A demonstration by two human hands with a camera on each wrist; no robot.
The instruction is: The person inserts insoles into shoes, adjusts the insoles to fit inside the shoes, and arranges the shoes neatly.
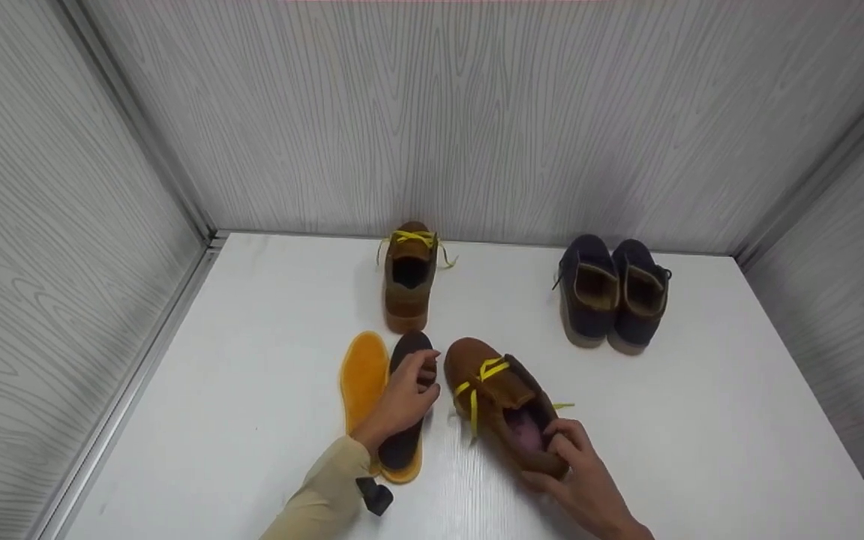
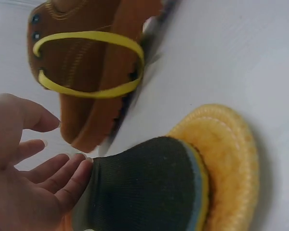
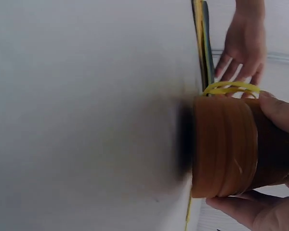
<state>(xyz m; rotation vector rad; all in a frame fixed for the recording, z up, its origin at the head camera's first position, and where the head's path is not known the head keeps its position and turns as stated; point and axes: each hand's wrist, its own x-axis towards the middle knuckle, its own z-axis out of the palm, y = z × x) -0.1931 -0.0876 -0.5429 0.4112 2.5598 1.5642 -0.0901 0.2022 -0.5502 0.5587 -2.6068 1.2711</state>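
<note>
My right hand [image 1: 586,480] grips the heel end of a brown shoe [image 1: 469,361] with yellow laces, fingers over the collar and thumb outside. Its toe points away and to the left; something pinkish shows inside. From the right wrist view, the shoe's heel [image 3: 224,149] sits between thumb and fingers. My left hand [image 1: 406,397] hovers with loosely bent fingers over a dark insole [image 1: 400,450], holding nothing. That dark insole [image 2: 149,187] lies on a yellow-orange one [image 2: 238,159], whose end sticks out beneath it. Another yellow-orange insole [image 1: 363,367] lies alongside to the left.
A second brown shoe [image 1: 406,309] with yellow laces stands behind the insoles, toe toward the back wall [image 1: 477,120]. At the back right is a pair of navy shoes [image 1: 586,319], side by side. Grey wood-grain panels [image 1: 49,210] enclose the white table [image 1: 267,360].
</note>
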